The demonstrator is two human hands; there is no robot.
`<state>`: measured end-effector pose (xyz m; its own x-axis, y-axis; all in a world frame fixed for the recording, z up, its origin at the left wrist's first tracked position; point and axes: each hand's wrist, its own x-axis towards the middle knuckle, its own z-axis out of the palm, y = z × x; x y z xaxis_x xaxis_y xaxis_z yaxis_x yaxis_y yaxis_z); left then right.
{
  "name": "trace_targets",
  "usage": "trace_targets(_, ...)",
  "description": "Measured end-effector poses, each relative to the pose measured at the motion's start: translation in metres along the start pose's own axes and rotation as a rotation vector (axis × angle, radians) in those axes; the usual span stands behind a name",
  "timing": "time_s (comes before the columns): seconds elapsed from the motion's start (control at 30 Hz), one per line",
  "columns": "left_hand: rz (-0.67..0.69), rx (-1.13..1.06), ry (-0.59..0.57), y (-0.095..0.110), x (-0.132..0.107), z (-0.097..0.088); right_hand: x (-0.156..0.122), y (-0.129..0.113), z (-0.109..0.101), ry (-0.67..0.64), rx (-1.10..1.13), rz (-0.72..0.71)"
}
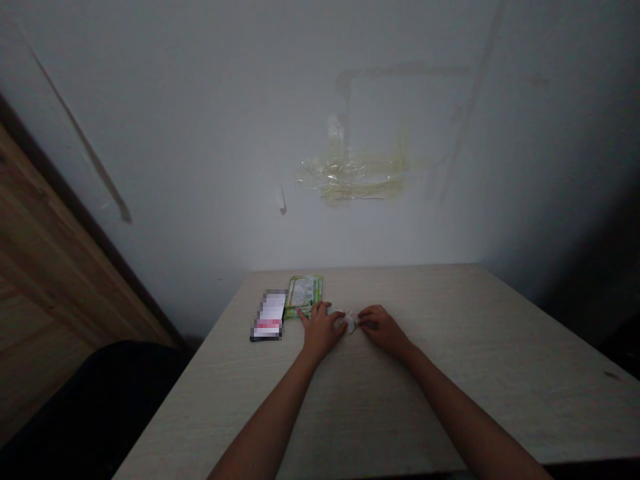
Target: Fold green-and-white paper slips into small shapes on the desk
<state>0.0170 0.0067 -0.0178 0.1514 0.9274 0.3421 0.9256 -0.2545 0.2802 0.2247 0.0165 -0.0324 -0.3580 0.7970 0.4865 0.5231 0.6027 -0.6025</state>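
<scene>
My left hand (323, 328) rests over the table, its outer fingers spread onto the near edge of a green and white packet (306, 291). Its thumb and forefinger come together at the left side of a small, crumpled whitish piece (351, 323), too small and dim to identify. Just to the right, my right hand (384, 328) has its fingertips pinched together, pointing at that piece. Whatever those right fingertips hold, if anything, is hidden. Part of the packet is covered by my left fingers.
A phone (269, 316) with a lit, blurred screen lies left of the packet. The pale wooden table (450, 387) meets a white wall (225, 133) with peeling clear tape (355, 175). A dark shape (105, 400) and wooden boards (40, 267) stand at the left.
</scene>
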Motion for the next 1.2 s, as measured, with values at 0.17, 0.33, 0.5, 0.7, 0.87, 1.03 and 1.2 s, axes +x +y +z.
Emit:
trace_targets(0.17, -0.023, 0.032, -0.031, 0.0009, 0.0002, -0.0005, -0.0003, -0.0058, -0.0022, -0.024, -0.005, -0.025)
trace_targets(0.33, -0.014, 0.048, -0.02, -0.0017, 0.0007, 0.0021, 0.0002, -0.0084, -0.0027, -0.048, -0.029, -0.094)
trace_targets(0.5, -0.03, 0.058, -0.027, -0.0011, 0.0008, 0.0025, 0.0005, -0.0075, -0.0011, -0.087, -0.071, -0.141)
trace_targets(0.7, -0.029, 0.046, -0.034, -0.0009, 0.0011, 0.0024, 0.001, -0.0048, 0.0002, -0.109, -0.106, -0.174)
trace_targets(0.87, -0.035, 0.032, -0.055, -0.0011, 0.0018, 0.0033, 0.0014, -0.0035, -0.0003, -0.125, -0.128, -0.201)
trace_targets(1.03, -0.028, 0.025, -0.064, -0.0009, 0.0023, 0.0029, 0.001, -0.0031, -0.0016, -0.142, -0.158, -0.217)
trace_targets(1.2, -0.011, 0.032, -0.074, -0.0009, 0.0027, 0.001, 0.0008, -0.0051, -0.0025, -0.151, -0.171, -0.216)
